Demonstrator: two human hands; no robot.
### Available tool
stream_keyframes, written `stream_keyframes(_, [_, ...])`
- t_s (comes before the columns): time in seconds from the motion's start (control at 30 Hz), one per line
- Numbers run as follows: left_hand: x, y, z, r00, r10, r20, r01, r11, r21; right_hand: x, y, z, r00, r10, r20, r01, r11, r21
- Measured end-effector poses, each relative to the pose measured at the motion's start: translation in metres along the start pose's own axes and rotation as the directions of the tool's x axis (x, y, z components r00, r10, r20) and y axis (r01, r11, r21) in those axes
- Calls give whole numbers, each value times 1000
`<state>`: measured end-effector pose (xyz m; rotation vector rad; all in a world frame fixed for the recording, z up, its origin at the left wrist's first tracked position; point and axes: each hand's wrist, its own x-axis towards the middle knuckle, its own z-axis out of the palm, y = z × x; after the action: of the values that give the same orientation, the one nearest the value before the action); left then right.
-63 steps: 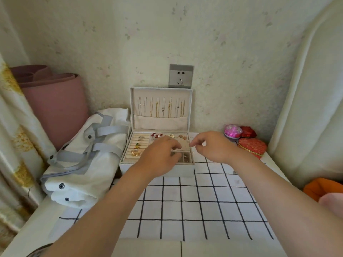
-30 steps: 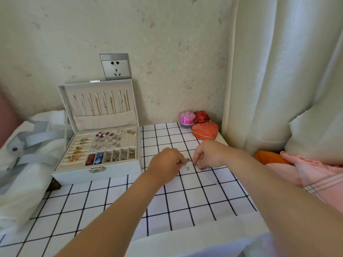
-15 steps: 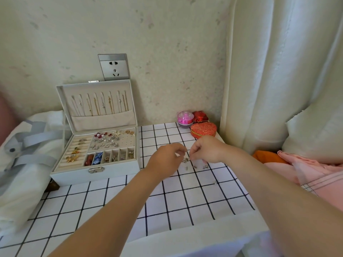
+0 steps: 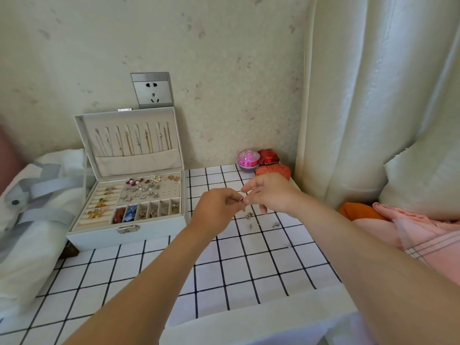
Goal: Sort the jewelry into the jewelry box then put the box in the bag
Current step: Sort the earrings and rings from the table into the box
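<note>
Both hands meet above checked cloth [image 4: 224, 257]: left hand [image 4: 216, 210], right hand [image 4: 271, 195] fingertips pinched on small earring [image 4: 241, 200], likely fastening before boxing. Box [image 4: 129, 230] open.

socket [image 4: 151, 90] on wall, far up-left of grip | pink tin [image 4: 248, 158], red tins [image 4: 268, 156] just beyond grip | curtain [image 4: 361, 95] right | checked cloth [image 4: 236, 265] beneath

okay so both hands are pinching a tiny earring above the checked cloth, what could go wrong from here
The small earring is pinched between the left hand and the right hand above the checked cloth, not over the jewelry box; a slip could drop it. The loose pieces under the hands could get brushed toward the edge.
</note>
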<state>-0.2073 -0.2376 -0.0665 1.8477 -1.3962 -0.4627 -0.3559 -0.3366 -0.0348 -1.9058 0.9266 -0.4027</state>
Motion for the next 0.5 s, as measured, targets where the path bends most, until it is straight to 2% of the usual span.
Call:
stream_keyframes(0.13, [-6,-8,1,999,-5,46,4,1000,24,5,7,6,1000,11,18,-9,996,-85])
stream_keyframes(0.23, [-6,-11,2,998,-50,23,48,995,84,9,14,7,999,-26,37,36,956,-291])
stream_keyframes(0.33, [-5,-11,3,996,-85,-6,86,990,108,9,17,8,993,-58,105,105,848,-520])
stream_keyframes(0.5, [-5,-12,6,997,-81,18,79,990,119,9,15,14,989,-23,143,107,781,-615])
